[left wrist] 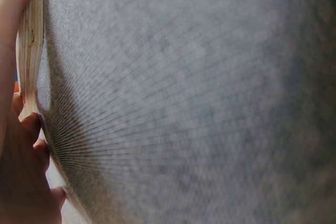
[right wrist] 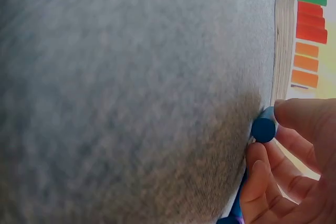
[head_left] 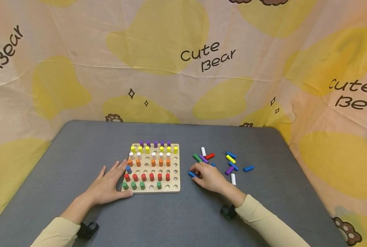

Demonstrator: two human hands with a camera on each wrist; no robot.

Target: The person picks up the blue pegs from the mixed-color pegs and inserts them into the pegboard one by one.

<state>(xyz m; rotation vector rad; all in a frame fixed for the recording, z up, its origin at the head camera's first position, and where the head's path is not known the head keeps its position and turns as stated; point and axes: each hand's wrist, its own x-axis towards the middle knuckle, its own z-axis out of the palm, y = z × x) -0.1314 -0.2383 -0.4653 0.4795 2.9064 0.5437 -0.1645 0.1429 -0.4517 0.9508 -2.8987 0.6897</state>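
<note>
A wooden pegboard (head_left: pixel 178 168) lies on the table, with rows of purple, yellow, white, orange, red and green pegs and a single blue peg (head_left: pixel 128 169) standing in its holes. My left hand (head_left: pixel 107 187) rests against the board's left edge, fingers spread and thumb at the near left corner. To the right of the board, my right hand (head_left: pixel 211 176) holds a blue peg (head_left: pixel 193 174) between thumb and fingers, low over the table. In the right wrist view the round end of that blue peg (right wrist: pixel 263 130) shows between the thumb and the fingers.
Loose pegs lie scattered right of the board, among them a red peg (head_left: pixel 210 156), a green peg (head_left: pixel 197 157), a yellow peg (head_left: pixel 231 159) and a white peg (head_left: pixel 233 179). The grey table (head_left: pixel 158 219) ends at a printed cloth backdrop (head_left: pixel 158 103).
</note>
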